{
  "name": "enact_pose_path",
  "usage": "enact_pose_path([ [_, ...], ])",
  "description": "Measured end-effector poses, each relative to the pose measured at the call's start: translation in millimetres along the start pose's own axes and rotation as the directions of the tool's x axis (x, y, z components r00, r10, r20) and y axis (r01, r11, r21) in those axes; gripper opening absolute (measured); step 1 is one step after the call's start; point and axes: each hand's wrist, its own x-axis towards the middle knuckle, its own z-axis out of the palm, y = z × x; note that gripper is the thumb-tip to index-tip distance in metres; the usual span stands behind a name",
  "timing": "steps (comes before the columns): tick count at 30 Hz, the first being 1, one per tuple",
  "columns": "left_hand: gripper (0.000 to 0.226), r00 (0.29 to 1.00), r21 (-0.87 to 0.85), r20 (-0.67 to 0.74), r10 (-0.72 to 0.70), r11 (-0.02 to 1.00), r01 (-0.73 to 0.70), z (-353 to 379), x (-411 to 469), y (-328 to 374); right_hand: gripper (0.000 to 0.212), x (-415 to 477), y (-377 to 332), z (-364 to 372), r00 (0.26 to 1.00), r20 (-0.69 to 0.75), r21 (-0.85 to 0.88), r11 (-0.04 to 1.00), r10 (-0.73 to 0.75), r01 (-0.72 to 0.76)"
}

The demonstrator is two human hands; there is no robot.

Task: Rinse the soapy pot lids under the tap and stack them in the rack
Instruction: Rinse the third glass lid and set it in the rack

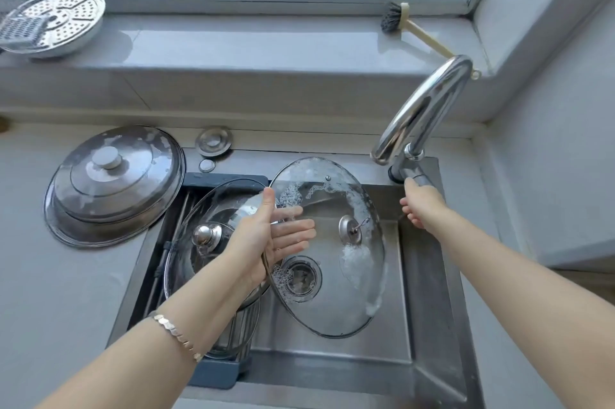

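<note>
A large glass pot lid [332, 292] with foam on it stands tilted on edge over the sink [429, 292]. My left hand [263, 235] holds it at the left rim, thumb in front of the glass and fingers behind it. My right hand [421, 205] grips the tap handle [414, 177] at the sink's back right corner. The chrome tap spout [422, 109] arches above the lid, and I see no water running. The dark rack [213, 372] fills the left side of the sink and holds another glass lid [199, 208] with a metal knob.
A soapy steel lid [113, 182] lies on the counter left of the sink. A sink plug [213, 141] rests behind the rack. On the window sill sit a perforated steamer plate [63, 19] and a dish brush [392, 19]. The drain [301, 275] shows behind the held lid.
</note>
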Motion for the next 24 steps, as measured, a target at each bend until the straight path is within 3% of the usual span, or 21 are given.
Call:
enact_pose_path([
  [3,0.057,1.000,-0.024,-0.010,0.017,1.000,-0.017,0.2,1.5,1.5,0.032,11.1,5.2,4.1,0.999,-0.035,-0.133,0.991,-0.010,0.006],
  [11,0.059,1.000,-0.072,0.002,0.018,0.997,-0.018,7.2,1.3,1.7,0.025,14.8,20.6,-0.3,0.997,-0.055,-0.214,0.976,-0.051,0.038],
  [17,0.060,1.000,-0.104,-0.003,0.020,0.994,-0.020,10.1,-0.1,1.4,0.033,11.0,25.9,-5.4,0.992,-0.031,-0.321,0.941,-0.122,0.105],
  [20,0.059,1.000,-0.126,-0.014,0.018,0.992,-0.019,10.4,-0.1,1.6,0.027,9.3,25.8,-6.6,0.990,-0.015,-0.326,0.936,-0.141,0.129],
  [24,0.060,1.000,-0.145,-0.030,0.002,0.989,-0.006,8.6,-0.1,2.7,0.036,8.1,28.4,-6.7,0.987,-0.043,-0.296,0.946,-0.156,0.136],
])
